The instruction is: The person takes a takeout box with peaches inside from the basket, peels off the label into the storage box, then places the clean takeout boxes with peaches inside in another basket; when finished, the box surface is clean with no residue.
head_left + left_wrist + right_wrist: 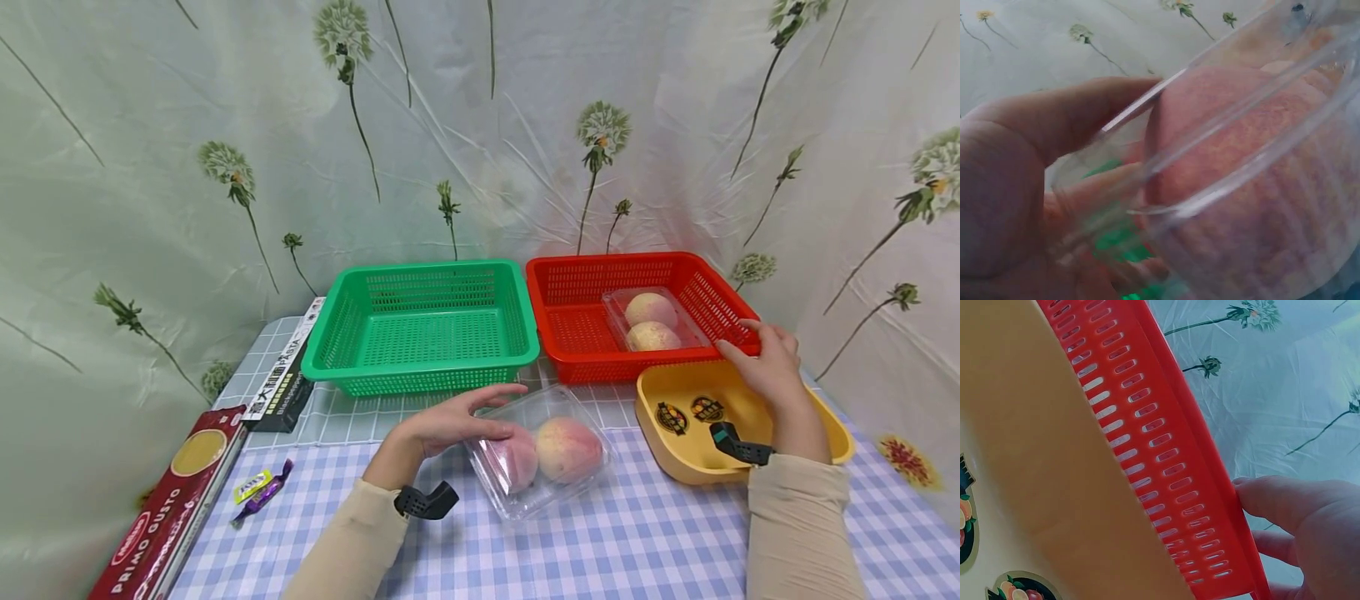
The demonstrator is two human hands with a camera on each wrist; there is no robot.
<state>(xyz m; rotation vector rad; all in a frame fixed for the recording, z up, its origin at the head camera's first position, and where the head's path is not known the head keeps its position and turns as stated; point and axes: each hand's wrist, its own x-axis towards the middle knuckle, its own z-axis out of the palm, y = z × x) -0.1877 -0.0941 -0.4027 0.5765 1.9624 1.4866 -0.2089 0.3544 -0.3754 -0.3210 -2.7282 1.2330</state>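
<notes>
My left hand (pixel 457 421) holds a clear plastic box (pixel 517 408) by its back left edge. Two pink-and-yellow peaches (pixel 570 450) sit side by side inside it. Close up in the left wrist view, thumb and fingers lie either side of the box wall, beside one peach (pixel 1247 169). At the front right corner of a red slotted basket (pixel 600 367), my right hand (pixel 768 358) grips the rim; the right wrist view has its fingertips (pixel 1247 490) right at that rim. Inside the red basket lies another clear box with two peaches (pixel 652 321).
A green basket (pixel 420 379) stands left of the red one. Under my right forearm is a yellow bin (pixel 675 458) with fruit stickers. Pasta boxes, one black-and-white (pixel 285 375) and one dark red (pixel 172 500), line the left side, near two small wrapped candies (pixel 262 492). A flowered curtain hangs behind.
</notes>
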